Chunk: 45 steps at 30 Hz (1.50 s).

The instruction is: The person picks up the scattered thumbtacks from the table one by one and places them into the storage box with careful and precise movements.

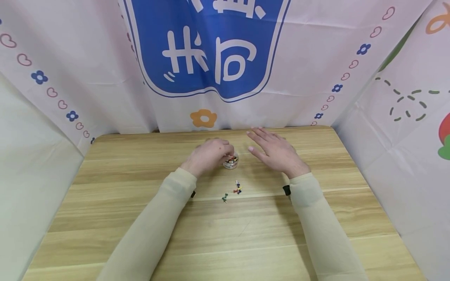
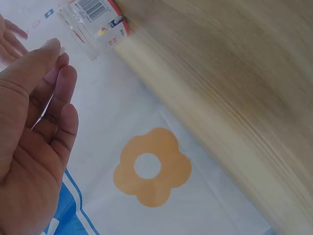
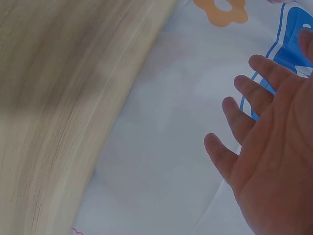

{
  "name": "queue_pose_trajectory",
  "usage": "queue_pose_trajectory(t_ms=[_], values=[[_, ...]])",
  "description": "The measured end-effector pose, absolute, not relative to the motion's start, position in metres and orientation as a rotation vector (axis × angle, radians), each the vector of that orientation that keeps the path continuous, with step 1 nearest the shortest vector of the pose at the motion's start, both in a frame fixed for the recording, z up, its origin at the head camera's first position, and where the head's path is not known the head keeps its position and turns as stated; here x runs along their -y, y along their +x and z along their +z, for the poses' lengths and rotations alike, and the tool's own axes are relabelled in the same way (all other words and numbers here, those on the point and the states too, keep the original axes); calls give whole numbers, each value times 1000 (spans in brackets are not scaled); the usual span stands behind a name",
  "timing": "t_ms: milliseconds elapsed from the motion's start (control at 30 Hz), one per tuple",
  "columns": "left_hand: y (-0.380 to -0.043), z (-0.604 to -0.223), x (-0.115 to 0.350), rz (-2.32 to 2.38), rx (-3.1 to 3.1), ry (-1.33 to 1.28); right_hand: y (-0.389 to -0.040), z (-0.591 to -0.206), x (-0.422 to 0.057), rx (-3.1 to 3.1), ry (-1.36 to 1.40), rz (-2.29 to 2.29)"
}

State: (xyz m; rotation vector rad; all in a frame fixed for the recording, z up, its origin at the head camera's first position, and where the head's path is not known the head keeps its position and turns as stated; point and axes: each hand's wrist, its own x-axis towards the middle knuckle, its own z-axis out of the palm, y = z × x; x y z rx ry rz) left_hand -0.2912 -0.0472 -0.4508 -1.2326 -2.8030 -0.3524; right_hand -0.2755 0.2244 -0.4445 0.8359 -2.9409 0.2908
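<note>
My left hand (image 1: 212, 153) is at the left edge of a small round clear plastic tub (image 1: 231, 165) with colourful push pins inside. Its thumb and forefinger pinch a small white push pin (image 2: 62, 51), mostly hidden by the fingertips in the left wrist view. That view also has the tub's side, with a barcode label (image 2: 96, 9). To the right of the tub, my right hand (image 1: 275, 152) holds nothing, its fingers spread and straight. Nearer the front lie several loose push pins (image 1: 238, 190), with green push pins (image 1: 225, 198) just left of them.
The wooden table (image 1: 218, 246) runs back to a white printed curtain (image 1: 299, 105) with a blue emblem. Light walls of cloth close off the left and right sides. A dark wrist strap piece (image 1: 286, 190) shows at the right sleeve.
</note>
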Motion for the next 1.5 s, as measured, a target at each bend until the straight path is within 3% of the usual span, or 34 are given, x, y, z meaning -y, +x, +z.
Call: queue_pose_trajectory(t_ms=[233, 967, 1500], values=[[-290, -448, 56, -393, 2844, -1191, -276, -443, -222, 2972, 837, 326], [-286, -446, 87, -383, 2842, -747, -265, -444, -192, 2992, 1214, 441], [-284, -457, 97, -404, 2840, -697, -251, -452, -164, 3068, 1326, 361]])
